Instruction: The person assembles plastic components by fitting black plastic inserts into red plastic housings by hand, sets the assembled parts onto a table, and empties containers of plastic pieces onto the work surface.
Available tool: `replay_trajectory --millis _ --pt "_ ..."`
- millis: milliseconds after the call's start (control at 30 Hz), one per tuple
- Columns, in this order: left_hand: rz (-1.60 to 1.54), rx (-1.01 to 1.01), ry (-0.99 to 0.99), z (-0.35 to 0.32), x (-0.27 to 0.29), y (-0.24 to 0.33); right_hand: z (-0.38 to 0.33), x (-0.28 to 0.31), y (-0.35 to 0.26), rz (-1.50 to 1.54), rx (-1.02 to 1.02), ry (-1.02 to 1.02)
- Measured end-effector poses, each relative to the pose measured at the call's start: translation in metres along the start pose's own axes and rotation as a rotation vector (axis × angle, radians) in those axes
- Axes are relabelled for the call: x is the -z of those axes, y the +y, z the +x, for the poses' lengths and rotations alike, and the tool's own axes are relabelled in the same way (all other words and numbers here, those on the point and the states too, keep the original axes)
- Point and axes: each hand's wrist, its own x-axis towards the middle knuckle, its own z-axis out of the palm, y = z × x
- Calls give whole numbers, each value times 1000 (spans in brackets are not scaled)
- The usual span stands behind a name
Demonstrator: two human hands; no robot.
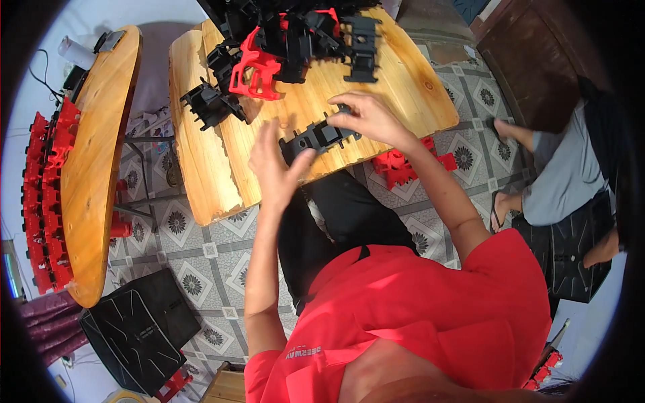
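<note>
A black plastic frame-like part (316,138) lies near the front edge of the wooden table (403,80). My right hand (373,121) is at the part's right end, its fingers curved over it and hiding that end. At the part's left end is my left hand (274,168), thumb and fingers spread, with nothing held between them. Farther back rises a pile of black plastic parts (295,47) with a red bracket-like part (255,70) at its front. Another flat black part (363,48) lies at the pile's right side.
Red parts stand in rows (47,195) along the far left, beside a narrow wooden table (94,168). More red parts (403,168) are below the table's right front edge. A person in grey shorts (568,168) sits at the right. A black case (138,336) is at lower left.
</note>
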Motion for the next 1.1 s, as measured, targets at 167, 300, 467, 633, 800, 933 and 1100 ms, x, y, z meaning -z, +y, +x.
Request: replay_trajectory --millis 167,300,467,633,800,933,1100 --pt "142 57 15 9 -21 4 94 -19 -29 -274 533 479" --pt "195 37 13 13 -25 4 165 -65 -54 -906 810 273" --pt "9 120 28 15 -23 0 215 -49 -23 -898 742 541" --pt "-204 160 254 40 11 -4 231 -17 -38 -191 311 891" --pt "-191 -13 423 108 35 16 274 34 -11 1662 325 512" --pt "-46 -354 385 148 100 37 215 10 -84 584 400 302" --pt "-641 -44 131 113 112 46 131 29 -106 384 207 -130"
